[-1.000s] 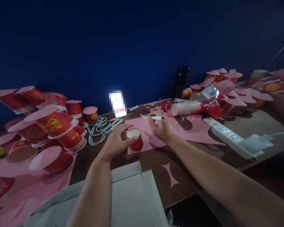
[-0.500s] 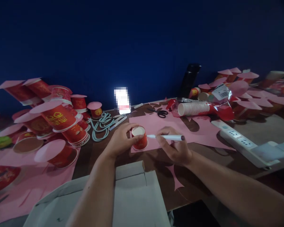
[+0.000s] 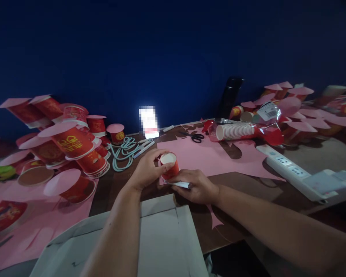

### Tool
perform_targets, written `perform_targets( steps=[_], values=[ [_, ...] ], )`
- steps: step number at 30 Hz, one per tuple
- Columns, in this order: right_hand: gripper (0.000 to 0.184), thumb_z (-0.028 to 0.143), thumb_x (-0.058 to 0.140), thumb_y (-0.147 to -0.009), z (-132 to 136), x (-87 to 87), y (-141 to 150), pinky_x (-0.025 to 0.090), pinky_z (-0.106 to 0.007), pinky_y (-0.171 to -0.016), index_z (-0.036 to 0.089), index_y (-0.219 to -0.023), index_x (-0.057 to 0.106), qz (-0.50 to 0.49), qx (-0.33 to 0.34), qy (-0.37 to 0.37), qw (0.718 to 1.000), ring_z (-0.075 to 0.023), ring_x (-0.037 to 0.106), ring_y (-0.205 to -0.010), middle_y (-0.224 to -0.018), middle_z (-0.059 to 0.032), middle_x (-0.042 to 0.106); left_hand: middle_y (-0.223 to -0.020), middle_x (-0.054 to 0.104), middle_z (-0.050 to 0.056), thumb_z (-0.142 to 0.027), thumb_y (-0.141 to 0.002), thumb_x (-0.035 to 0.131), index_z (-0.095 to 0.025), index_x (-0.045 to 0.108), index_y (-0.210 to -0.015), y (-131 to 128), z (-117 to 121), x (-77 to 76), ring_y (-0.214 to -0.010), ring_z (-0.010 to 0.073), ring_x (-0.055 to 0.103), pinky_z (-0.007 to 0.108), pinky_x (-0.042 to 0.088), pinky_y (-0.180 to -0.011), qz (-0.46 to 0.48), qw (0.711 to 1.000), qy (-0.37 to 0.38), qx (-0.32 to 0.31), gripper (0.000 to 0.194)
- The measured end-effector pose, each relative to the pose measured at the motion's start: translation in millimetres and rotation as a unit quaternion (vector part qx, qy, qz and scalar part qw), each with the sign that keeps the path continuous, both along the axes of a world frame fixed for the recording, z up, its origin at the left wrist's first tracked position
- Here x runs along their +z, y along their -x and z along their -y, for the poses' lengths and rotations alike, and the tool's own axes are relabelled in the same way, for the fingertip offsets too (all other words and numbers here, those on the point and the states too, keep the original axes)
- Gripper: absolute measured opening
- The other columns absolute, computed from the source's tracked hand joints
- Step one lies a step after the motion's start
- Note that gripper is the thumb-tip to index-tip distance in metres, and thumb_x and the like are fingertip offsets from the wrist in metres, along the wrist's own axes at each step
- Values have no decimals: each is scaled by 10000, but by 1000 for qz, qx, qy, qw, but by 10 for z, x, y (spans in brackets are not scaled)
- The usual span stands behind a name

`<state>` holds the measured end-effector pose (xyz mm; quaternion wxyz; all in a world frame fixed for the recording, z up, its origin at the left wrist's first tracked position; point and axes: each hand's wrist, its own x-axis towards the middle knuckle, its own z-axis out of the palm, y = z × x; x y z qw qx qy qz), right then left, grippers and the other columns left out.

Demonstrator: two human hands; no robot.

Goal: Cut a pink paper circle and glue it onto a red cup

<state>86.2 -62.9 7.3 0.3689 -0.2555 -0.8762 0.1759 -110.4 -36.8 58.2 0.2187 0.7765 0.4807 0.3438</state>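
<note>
My left hand (image 3: 150, 166) is closed around a red paper cup (image 3: 173, 172) from the left, its thumb across the cup's pale upturned end. The cup stands on a pink paper sheet (image 3: 200, 156) near the sheet's left corner. Low on the cup's right side, my right hand (image 3: 194, 185) grips a white marker pen (image 3: 182, 184). The pen lies almost level beside the cup's base, and its tip is hard to make out. Fingers of the right hand reach close to the cup; whether they press on it I cannot tell.
Red cups with pink paper discs (image 3: 70, 144) are piled at left. A lit phone (image 3: 149, 121), a coiled cable (image 3: 123, 156) and black scissors (image 3: 196, 137) lie behind. On the right are bagged stacked cups (image 3: 236, 131), a power strip (image 3: 285, 165) and a black bottle (image 3: 229, 96).
My right hand has moved left and down, from beside the cup's rim to its base, and the marker has swung round with it. My left hand and the cup have stayed in place.
</note>
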Motion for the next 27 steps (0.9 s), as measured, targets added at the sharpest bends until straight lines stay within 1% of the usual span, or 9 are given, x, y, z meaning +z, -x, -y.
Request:
perform_targets(
  steps=[7,12,20,27],
  values=[
    [234,282,578,-844,28,-20,31,512,-257,-782,245,-1066,645,17,-32,-1,999,-146,651,-859,-940,-27,698,-1140,620,59,-430,-759,608,-209,613,-1102,-1,6,-4,-1030,211,575,361,467,-886,15,1000,15,-4,408],
    [227,291,581,-843,24,-39,31,512,-261,-774,244,-1056,642,19,-54,1,998,-147,655,-846,-961,-32,698,-1138,620,49,-420,-763,605,-218,613,-1103,-5,19,3,-1012,201,581,346,479,-865,17,1000,18,-3,396],
    [209,308,578,-845,13,-50,40,505,-252,-747,245,-1033,645,35,-60,-13,997,-149,651,-848,-951,-29,702,-1119,630,48,-404,-748,621,-219,626,-1077,-14,17,19,-1006,220,585,358,479,-864,17,1000,21,-1,378],
    [196,301,581,-838,12,-64,43,494,-248,-746,234,-1011,646,41,-66,-7,997,-146,648,-836,-934,-31,699,-1127,626,61,-427,-756,608,-207,620,-1088,-18,18,13,-1007,223,586,360,481,-862,14,1000,15,1,397]
  ],
)
